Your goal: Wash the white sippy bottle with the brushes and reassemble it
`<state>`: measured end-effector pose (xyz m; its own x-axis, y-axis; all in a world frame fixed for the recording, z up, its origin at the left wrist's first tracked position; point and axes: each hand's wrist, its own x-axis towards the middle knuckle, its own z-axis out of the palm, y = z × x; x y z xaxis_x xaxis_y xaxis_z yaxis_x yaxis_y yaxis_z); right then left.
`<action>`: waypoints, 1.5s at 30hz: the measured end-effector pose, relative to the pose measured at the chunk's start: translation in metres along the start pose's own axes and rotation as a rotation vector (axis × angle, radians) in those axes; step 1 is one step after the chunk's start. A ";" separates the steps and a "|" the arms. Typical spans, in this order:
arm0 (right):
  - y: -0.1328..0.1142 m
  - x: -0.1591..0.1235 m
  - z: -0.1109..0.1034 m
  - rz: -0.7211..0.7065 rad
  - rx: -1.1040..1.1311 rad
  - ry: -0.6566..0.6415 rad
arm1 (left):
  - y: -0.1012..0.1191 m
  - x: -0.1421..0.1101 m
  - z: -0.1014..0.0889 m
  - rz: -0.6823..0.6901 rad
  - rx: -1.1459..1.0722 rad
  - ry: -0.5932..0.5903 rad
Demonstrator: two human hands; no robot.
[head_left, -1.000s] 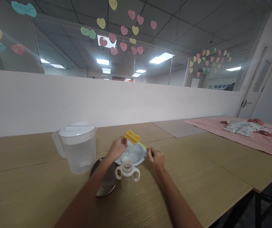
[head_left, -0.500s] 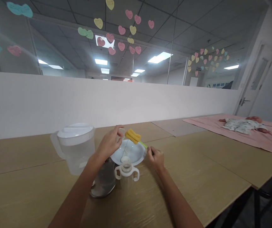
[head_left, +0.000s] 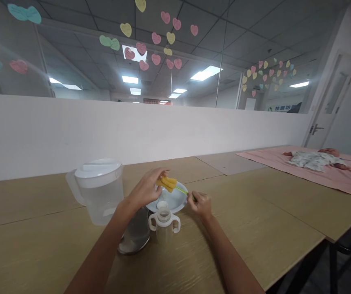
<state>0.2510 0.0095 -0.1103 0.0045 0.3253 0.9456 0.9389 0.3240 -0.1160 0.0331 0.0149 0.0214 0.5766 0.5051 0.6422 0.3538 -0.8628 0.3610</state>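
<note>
My right hand (head_left: 200,204) is closed around the green handle of a sponge bottle brush (head_left: 167,183). The brush's yellow head reaches my left hand (head_left: 146,188), whose fingers curl around a small translucent cap, now mostly hidden by the hand and sponge. Both hands are above a white bowl (head_left: 180,203), in which a small white bottle part (head_left: 162,205) lies. In front of the bowl stands a clear baby bottle (head_left: 164,230) with two white handles and an uncovered mouth. Under my left forearm is a shiny metal container (head_left: 137,230), partly covered from sight.
A lidded translucent water jug (head_left: 102,200) stands on the wooden table (head_left: 249,212) at left. Far right, a baby-like figure (head_left: 312,160) in patterned clothes lies on a pink cloth (head_left: 267,159). A low white wall (head_left: 151,130) runs behind the table.
The brush head has moved left and slightly down, into my left hand. My left hand has lowered a little and turned over the cap, which showed more clearly before.
</note>
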 end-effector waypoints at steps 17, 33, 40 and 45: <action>-0.007 0.005 -0.004 0.004 0.208 0.055 | 0.002 0.002 -0.011 -0.031 -0.555 0.216; -0.012 0.001 0.001 0.138 0.112 0.107 | 0.002 0.000 0.009 -0.297 -0.105 -0.048; -0.007 0.002 -0.002 0.051 0.106 0.105 | 0.013 -0.001 -0.010 -0.199 -0.317 -0.155; -0.009 0.003 -0.006 -0.070 0.052 0.140 | 0.013 -0.007 -0.012 -0.458 -0.089 -0.248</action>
<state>0.2445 0.0016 -0.1044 -0.0095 0.1748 0.9846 0.9194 0.3886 -0.0601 0.0250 0.0003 0.0295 0.5384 0.8108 0.2295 0.5525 -0.5453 0.6304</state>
